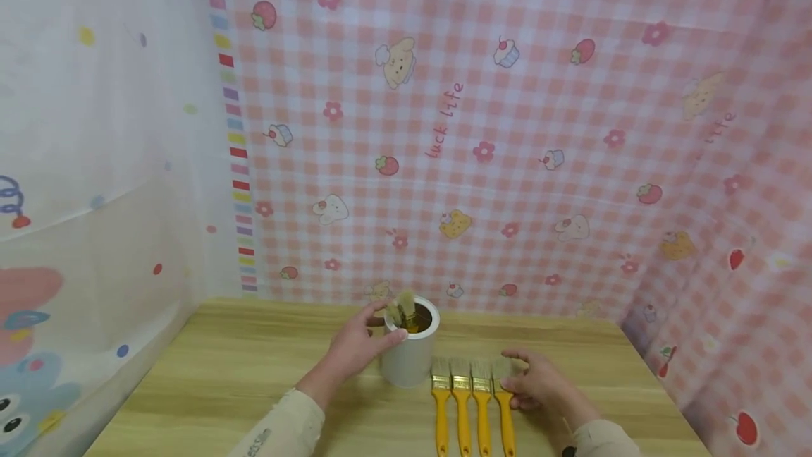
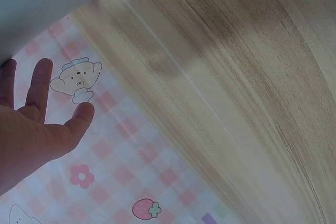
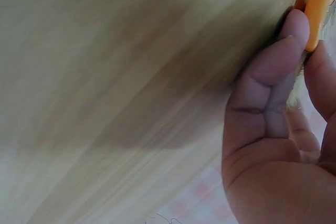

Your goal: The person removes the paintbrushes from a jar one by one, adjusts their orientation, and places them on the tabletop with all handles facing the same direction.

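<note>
A white can stands upright on the table, with paintbrushes inside it, bristles up. My left hand holds the can by its left side near the rim, thumb in front and fingers behind; the left wrist view shows some of its fingers spread beside the can wall. Several paintbrushes with yellow handles lie in a row, bristles pointing away from me. My right hand pinches the rightmost paintbrush near its metal band. Its yellow-orange handle shows between thumb and fingers in the right wrist view.
The wooden table ends at a pink checked cloth hanging behind it. A white printed curtain hangs on the left, and more checked cloth closes the right side. The can stands just left of the brush row.
</note>
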Available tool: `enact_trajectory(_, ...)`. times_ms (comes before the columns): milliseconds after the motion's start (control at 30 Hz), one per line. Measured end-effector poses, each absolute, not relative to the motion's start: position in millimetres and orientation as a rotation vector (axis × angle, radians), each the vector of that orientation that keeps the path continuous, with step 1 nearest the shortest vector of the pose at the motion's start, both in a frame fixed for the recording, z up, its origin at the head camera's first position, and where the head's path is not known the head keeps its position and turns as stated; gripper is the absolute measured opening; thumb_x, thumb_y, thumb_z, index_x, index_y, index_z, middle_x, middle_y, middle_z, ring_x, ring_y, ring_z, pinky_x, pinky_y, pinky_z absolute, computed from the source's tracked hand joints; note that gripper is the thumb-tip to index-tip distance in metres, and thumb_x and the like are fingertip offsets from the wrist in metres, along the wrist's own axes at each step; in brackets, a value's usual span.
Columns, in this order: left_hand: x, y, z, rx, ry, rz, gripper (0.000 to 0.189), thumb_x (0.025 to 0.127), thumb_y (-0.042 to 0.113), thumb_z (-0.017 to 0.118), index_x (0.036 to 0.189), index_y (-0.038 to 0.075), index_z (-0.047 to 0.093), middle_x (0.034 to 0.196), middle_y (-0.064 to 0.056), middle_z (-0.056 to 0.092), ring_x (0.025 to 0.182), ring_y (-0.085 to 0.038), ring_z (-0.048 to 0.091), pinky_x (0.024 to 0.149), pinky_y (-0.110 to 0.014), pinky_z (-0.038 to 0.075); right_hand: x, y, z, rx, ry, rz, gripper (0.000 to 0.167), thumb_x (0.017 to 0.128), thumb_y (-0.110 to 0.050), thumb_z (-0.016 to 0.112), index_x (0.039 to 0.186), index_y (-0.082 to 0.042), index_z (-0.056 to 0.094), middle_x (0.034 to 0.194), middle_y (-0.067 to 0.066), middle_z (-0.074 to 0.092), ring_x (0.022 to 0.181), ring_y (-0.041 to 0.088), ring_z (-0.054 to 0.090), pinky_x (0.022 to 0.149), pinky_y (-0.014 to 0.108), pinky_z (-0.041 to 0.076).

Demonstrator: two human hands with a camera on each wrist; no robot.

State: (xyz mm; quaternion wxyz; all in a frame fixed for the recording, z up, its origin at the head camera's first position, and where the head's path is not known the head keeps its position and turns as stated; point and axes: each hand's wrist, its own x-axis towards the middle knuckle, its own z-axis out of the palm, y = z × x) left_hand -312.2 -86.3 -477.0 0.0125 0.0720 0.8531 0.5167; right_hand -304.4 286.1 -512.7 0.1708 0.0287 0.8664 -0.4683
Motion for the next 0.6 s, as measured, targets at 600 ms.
enact_trajectory(600,-311.5,-83.9,-477.4,0.215,2.681,1.593,0.078,0.093,0.051,0.082,0.160,0.027,0.049,0.145,-0.019,0.066,0.131,-0.044,0.065,0.101,-0.063,0.058,-306.0,293.5,-522.6,-0.032,2.531,-1.294,0.071,0.096,-0.009,0.081,0.158,0.000,0.047,0.091,0.011,0.064,0.064,0.015,0.068,0.058,0.027,0.055)
